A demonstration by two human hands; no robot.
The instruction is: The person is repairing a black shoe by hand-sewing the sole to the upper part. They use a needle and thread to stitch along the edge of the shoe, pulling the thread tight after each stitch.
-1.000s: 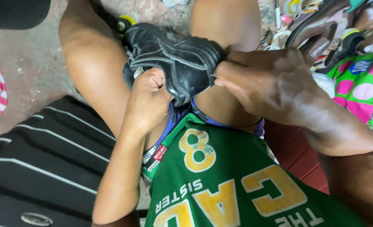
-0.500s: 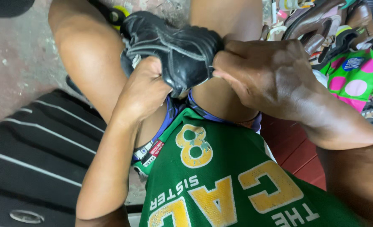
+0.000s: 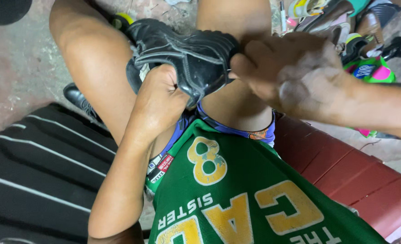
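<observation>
Both hands clamped on black shoe [image 3: 187,56] held between my knees: left hand [image 3: 157,97] fisted at its near edge, right hand [image 3: 284,72] pinching its side; best kept braced, pulling evenly so nothing slips.

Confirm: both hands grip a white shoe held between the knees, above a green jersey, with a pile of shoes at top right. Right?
Not quite: the shoe is black, not white, as the head view shows. The rest holds: the left hand and right hand both grip it between the knees, above the green jersey, with a pile of shoes at top right.
</observation>
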